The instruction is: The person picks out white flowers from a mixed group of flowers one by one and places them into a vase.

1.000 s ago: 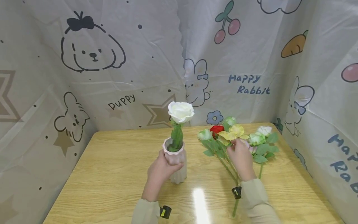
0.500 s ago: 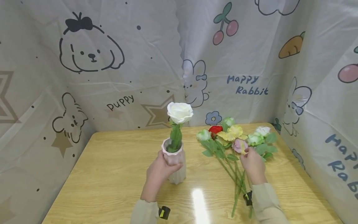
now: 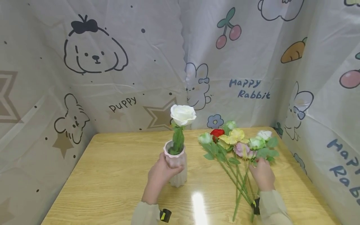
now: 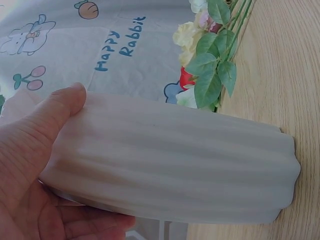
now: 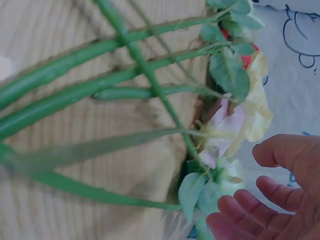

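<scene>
Gripping the vase in the left hand; right hand beside loose flowers

Head view: vase upright, centre of frame, long axis vertical, mouth up. One white rose stands in it, bloom up. Loose flowers lie right of centre on the table, blooms toward upper frame, stems crossing and running down to lower frame. Right hand is just below the green-white flower; the pink flower is up and left of it. Right hand clearly nearer the loose flowers; vase is off to their left.

Left wrist view: turned sideways, so vase runs across frame, mouth end left, base right. Left hand curled round the mouth end, thumb on upper side, fingers below. Loose flowers at top, right of centre.

Right wrist view: blooms right of centre, stems pointing to left edge. Right hand lower right, thumb and fingers well apart, softly bent, nothing visibly held. Touching the blooms or not: can't tell.
</scene>
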Tool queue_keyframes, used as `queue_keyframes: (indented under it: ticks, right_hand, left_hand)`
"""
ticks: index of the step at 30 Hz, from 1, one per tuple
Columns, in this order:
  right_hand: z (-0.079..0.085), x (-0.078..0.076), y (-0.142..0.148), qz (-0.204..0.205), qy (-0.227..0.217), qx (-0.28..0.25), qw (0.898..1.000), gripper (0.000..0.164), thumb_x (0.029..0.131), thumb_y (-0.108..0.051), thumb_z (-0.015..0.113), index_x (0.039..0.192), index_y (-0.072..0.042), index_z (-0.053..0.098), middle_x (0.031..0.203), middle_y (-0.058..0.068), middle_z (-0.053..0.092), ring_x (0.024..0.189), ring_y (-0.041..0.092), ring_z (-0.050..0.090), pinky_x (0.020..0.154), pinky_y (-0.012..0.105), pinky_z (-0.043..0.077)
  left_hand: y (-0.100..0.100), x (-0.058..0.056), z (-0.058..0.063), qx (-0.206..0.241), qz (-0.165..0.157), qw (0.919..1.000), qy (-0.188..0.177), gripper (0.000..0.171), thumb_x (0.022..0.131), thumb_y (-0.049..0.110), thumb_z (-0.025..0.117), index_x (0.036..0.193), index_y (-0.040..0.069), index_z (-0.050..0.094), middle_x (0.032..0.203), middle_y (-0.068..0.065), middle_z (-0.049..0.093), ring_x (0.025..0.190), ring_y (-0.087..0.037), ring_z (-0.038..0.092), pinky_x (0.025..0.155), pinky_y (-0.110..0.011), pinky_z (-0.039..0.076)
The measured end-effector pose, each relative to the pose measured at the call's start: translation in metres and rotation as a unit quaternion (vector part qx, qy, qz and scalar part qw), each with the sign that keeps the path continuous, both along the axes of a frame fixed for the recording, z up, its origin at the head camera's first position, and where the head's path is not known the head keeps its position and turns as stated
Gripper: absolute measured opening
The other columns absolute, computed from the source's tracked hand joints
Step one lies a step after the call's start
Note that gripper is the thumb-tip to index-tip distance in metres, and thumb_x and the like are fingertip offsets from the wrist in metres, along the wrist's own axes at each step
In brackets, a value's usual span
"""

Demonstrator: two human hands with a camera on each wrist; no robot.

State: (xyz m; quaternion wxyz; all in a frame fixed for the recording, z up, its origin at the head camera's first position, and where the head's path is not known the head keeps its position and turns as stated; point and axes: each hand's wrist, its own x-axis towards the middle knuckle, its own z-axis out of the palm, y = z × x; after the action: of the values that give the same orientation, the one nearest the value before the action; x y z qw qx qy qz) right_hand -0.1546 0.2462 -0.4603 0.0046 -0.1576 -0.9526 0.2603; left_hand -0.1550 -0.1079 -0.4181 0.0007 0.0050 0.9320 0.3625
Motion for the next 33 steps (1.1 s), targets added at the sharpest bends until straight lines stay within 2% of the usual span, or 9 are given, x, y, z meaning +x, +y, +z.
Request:
queue_keyframes:
  ticks: [4, 7, 11, 18, 24, 27, 29, 33]
  right_hand:
    - [-0.006, 0.004, 0.008, 0.001, -0.018, -0.008, 1.0, 0.047, 0.083, -0.023, 0.047, 0.115, 0.011, 0.041, 0.108, 0.035, 0.05, 0.073, 0.033, 0.054, 0.059, 0.045, 0.047]
    - [-0.01, 0.006, 0.013, 0.0, -0.041, -0.01, 0.999, 0.042, 0.082, -0.026, 0.048, 0.101, 0.011, 0.046, 0.087, 0.028, 0.055, 0.063, 0.028, 0.052, 0.052, 0.04, 0.045]
    - [-0.015, 0.009, 0.02, -0.006, -0.085, -0.006, 0.996, 0.03, 0.083, -0.03, 0.049, 0.076, -0.001, 0.045, 0.063, 0.009, 0.045, 0.052, 0.02, 0.043, 0.045, 0.032, 0.037]
    - [-0.024, 0.011, 0.024, 0.019, -0.133, 0.004, 0.991, 0.03, 0.08, -0.031, 0.054, 0.07, -0.004, 0.046, 0.055, 0.003, 0.039, 0.052, 0.017, 0.04, 0.047, 0.03, 0.036]
    - [-0.031, 0.011, 0.025, 0.015, -0.136, 0.012, 0.991, 0.031, 0.079, -0.026, 0.051, 0.054, -0.012, 0.038, 0.05, 0.0, 0.037, 0.049, 0.015, 0.037, 0.044, 0.028, 0.034]
    - [-0.033, 0.009, 0.026, 0.012, -0.143, 0.017, 0.99, 0.03, 0.08, -0.022, 0.049, 0.054, -0.012, 0.039, 0.049, 0.0, 0.038, 0.049, 0.016, 0.039, 0.045, 0.028, 0.035]
    - [-0.035, 0.007, 0.027, 0.009, -0.15, 0.02, 0.988, 0.028, 0.082, -0.02, 0.046, 0.057, -0.008, 0.044, 0.053, 0.005, 0.045, 0.052, 0.019, 0.043, 0.046, 0.031, 0.038]
    - [-0.037, 0.002, 0.03, 0.008, -0.154, 0.021, 0.988, 0.025, 0.084, -0.015, 0.04, 0.077, 0.003, 0.055, 0.07, 0.019, 0.057, 0.061, 0.026, 0.05, 0.051, 0.039, 0.044]
  left_hand:
    - [0.0, 0.0, 0.0, 0.003, -0.001, 1.0, 0.0, 0.093, 0.062, 0.055, 0.069, 0.13, 0.002, 0.033, 0.117, -0.019, 0.059, 0.092, -0.03, 0.06, 0.071, -0.047, 0.051]
    - [0.0, 0.0, 0.001, 0.004, -0.001, 1.0, 0.002, 0.093, 0.062, 0.054, 0.07, 0.13, 0.002, 0.033, 0.117, -0.019, 0.059, 0.092, -0.031, 0.06, 0.073, -0.048, 0.051]
    - [0.0, 0.0, 0.001, 0.003, -0.001, 1.0, 0.003, 0.093, 0.062, 0.053, 0.07, 0.13, 0.002, 0.033, 0.116, -0.019, 0.059, 0.092, -0.031, 0.06, 0.073, -0.048, 0.051]
    - [-0.001, 0.001, 0.0, 0.005, 0.0, 1.0, 0.005, 0.095, 0.062, 0.054, 0.07, 0.131, 0.002, 0.032, 0.116, -0.02, 0.059, 0.093, -0.032, 0.06, 0.074, -0.049, 0.051]
    - [-0.001, 0.002, -0.001, 0.005, 0.0, 1.0, 0.006, 0.094, 0.062, 0.055, 0.069, 0.131, 0.002, 0.032, 0.115, -0.019, 0.059, 0.091, -0.03, 0.06, 0.072, -0.047, 0.051]
    - [-0.001, 0.002, -0.001, 0.006, 0.0, 1.0, 0.006, 0.094, 0.062, 0.055, 0.069, 0.131, 0.002, 0.033, 0.115, -0.019, 0.059, 0.091, -0.03, 0.06, 0.072, -0.048, 0.051]
    - [-0.001, 0.002, -0.001, 0.006, 0.0, 1.0, 0.007, 0.094, 0.062, 0.054, 0.069, 0.131, 0.002, 0.033, 0.116, -0.019, 0.059, 0.092, -0.031, 0.06, 0.072, -0.048, 0.051]
    - [0.0, 0.002, 0.001, 0.003, 0.001, 1.0, 0.008, 0.093, 0.062, 0.054, 0.069, 0.13, 0.002, 0.033, 0.116, -0.019, 0.059, 0.092, -0.031, 0.06, 0.072, -0.048, 0.051]
